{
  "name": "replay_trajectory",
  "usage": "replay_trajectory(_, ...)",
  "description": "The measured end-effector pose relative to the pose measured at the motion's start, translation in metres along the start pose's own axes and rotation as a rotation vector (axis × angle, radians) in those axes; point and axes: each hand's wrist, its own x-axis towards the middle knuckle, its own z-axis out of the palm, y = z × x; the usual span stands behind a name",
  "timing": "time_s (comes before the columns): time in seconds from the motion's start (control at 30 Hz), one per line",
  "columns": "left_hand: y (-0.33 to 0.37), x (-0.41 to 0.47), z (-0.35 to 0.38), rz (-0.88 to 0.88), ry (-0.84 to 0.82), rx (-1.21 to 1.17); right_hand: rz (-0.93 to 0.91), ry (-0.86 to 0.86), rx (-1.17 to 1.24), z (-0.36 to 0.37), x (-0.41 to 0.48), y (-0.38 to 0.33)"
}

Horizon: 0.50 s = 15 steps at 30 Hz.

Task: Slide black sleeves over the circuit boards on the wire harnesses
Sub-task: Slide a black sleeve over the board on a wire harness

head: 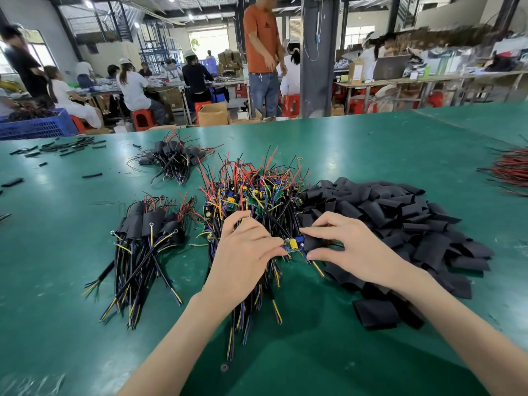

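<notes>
My left hand point(245, 250) pinches a small circuit board point(293, 244) with yellow and blue parts, just above the green table. My right hand point(345, 244) pinches a black sleeve point(313, 242) whose open end meets the board's right end. Behind them lies a pile of bare boards with red and black wires point(251, 190). A big heap of loose black sleeves point(405, 221) spreads to the right. Two bundles of sleeved harnesses lie to the left, one near point(148, 227) and one farther back point(174, 155).
The green table point(357, 144) stretches far ahead. Short black tube pieces point(68, 147) are scattered at the far left beside a blue crate point(37, 124). More red wires point(511, 170) lie at the right edge. People work and stand at benches beyond the table.
</notes>
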Motion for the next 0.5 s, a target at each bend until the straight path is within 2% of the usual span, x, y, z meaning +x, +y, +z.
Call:
replay_trajectory(0.17,-0.001,-0.001,0.0,0.012,0.005,-0.003,0.059,-0.021,0.072,-0.003,0.0,-0.002)
replay_trajectory(0.3,-0.002,-0.002,0.001,0.006,-0.018,0.017,-0.004,0.025,0.006,0.0,-0.001,-0.005)
replay_trajectory(0.5,0.002,-0.003,0.003,0.04,-0.035,0.041,-0.099,-0.01,-0.045,0.009,-0.003,-0.007)
